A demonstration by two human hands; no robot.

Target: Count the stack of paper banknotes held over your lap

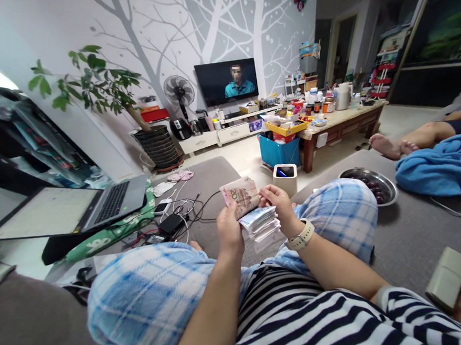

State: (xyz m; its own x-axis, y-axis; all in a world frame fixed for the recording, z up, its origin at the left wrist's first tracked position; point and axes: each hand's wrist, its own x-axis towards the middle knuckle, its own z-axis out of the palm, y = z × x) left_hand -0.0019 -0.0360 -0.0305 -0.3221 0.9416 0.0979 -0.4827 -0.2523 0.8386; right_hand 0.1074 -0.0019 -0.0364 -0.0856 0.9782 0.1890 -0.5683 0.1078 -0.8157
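Observation:
My left hand (230, 231) is closed round a thick stack of banknotes (258, 218), held upright above my lap between my knees in blue plaid trousers. The top notes (240, 194) are folded back toward the left. My right hand (277, 200), with a pale wristwatch (301, 237) on the wrist, pinches the upper right edge of the stack. I sit cross-legged on a grey sofa (411, 232).
An open laptop (77, 208) lies on a green cushion at left, with cables, a charger and a phone (163, 206) beside it. A steel bowl of dark fruit (371, 185) and a blue blanket (441, 169) lie right. A wallet (450, 283) lies near right. Another person's foot (386, 146) shows.

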